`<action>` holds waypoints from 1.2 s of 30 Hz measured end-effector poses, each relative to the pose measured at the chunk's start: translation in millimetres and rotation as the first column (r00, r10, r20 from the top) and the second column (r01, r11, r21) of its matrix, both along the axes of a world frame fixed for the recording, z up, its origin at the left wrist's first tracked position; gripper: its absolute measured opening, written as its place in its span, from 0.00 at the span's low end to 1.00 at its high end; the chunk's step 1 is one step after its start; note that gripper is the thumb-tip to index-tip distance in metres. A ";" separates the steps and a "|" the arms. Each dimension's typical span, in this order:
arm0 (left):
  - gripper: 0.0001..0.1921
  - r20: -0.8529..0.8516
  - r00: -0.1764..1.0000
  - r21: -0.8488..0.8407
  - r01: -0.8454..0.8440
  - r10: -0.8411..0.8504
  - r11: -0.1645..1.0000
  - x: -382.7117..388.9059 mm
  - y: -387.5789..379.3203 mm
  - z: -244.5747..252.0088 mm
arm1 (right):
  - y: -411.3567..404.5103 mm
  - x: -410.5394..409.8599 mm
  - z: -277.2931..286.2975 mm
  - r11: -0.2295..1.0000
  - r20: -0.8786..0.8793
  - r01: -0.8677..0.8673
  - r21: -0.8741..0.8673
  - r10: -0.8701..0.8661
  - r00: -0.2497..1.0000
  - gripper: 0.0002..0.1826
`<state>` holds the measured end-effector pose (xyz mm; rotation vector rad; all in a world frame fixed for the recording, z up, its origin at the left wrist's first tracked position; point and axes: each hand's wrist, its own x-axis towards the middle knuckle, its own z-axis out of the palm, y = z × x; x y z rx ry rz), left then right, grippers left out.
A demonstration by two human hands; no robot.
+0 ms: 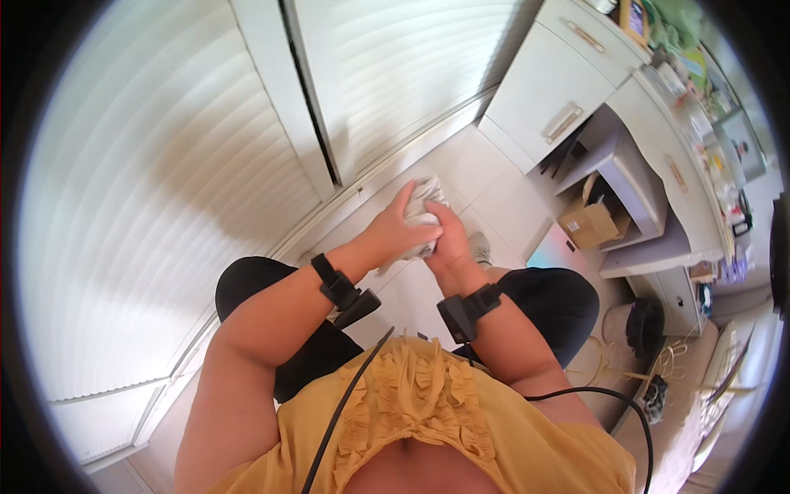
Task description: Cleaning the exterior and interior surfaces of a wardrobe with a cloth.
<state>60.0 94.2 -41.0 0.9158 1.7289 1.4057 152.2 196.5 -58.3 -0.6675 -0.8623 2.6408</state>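
Observation:
A crumpled pale cloth [421,213] is bunched between my two hands, above the tiled floor and between my bent knees. My left hand [395,223] grips it from the left, with the thumb laid across its lower part. From the right, my right hand [449,238] holds the same cloth, the thumb pressing near its top. Part of the cloth hangs below the left hand. Which fingers lie behind the cloth cannot be seen. Black straps with small devices sit on both wrists.
White ribbed sliding doors [203,154] rise at the left and ahead, above a floor track. A white desk [673,173] crowded with small items stands at the right. Beneath it are a cardboard box [589,223] and a pastel panel [555,250]. A black cable [636,407] loops beside me.

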 end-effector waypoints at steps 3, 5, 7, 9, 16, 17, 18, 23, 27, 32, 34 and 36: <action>0.49 0.308 0.950 -0.005 0.060 -0.056 0.998 20.1 -15.6 18.0 | -10.6 21.9 8.7 0.991 -0.036 0.076 0.109 -0.073 0.997 0.20; 0.47 0.316 0.949 0.079 -0.012 -0.014 0.997 32.8 -29.5 18.4 | -13.6 36.7 6.2 0.961 -0.093 -0.016 0.275 0.043 0.995 0.22; 0.46 0.218 0.976 0.126 -0.027 -0.001 0.992 46.2 -38.9 17.9 | -13.5 53.1 12.8 0.967 -0.093 -0.032 0.251 0.057 0.994 0.23; 0.45 0.101 0.988 0.165 -0.129 0.114 0.978 61.2 -48.4 20.2 | -12.7 63.4 18.8 0.982 -0.183 -0.123 0.142 0.148 0.972 0.24; 0.39 0.366 0.931 0.083 -0.054 0.020 0.995 55.8 -58.0 53.6 | 1.9 77.4 34.9 0.925 -0.256 -0.211 0.316 0.297 0.920 0.26; 0.38 0.334 0.940 0.081 -0.096 0.064 0.992 52.2 -60.1 67.5 | 6.0 78.5 35.0 0.931 -0.244 -0.218 0.293 0.294 0.924 0.26; 0.36 0.307 0.945 0.079 -0.141 0.110 0.987 47.5 -62.9 75.0 | 13.6 82.0 31.3 0.928 -0.127 -0.172 0.330 0.224 0.966 0.26; 0.30 0.439 0.897 0.303 -0.197 0.047 0.932 -1.6 -46.0 87.4 | 41.9 102.0 -66.5 0.240 0.665 -0.688 0.684 0.182 0.724 0.28; 0.30 0.536 0.839 0.220 -0.249 0.097 0.943 -40.2 -47.4 30.1 | -27.4 123.4 -132.0 -0.306 0.842 -0.819 0.485 0.416 0.343 0.29; 0.30 0.569 0.789 0.104 -0.348 0.231 0.932 -40.9 -32.2 23.3 | -62.8 158.2 -193.0 -0.358 0.741 -0.814 0.457 0.659 0.127 0.24; 0.29 0.599 0.788 0.181 -0.306 0.142 0.935 -45.3 -32.0 22.1 | -58.7 159.6 -191.2 -0.420 0.804 -0.831 0.365 0.592 0.054 0.24; 0.28 0.590 0.792 0.163 -0.310 0.159 0.937 -50.6 -39.0 19.0 | -55.4 159.1 -188.9 -0.450 0.834 -0.837 0.311 0.551 0.014 0.24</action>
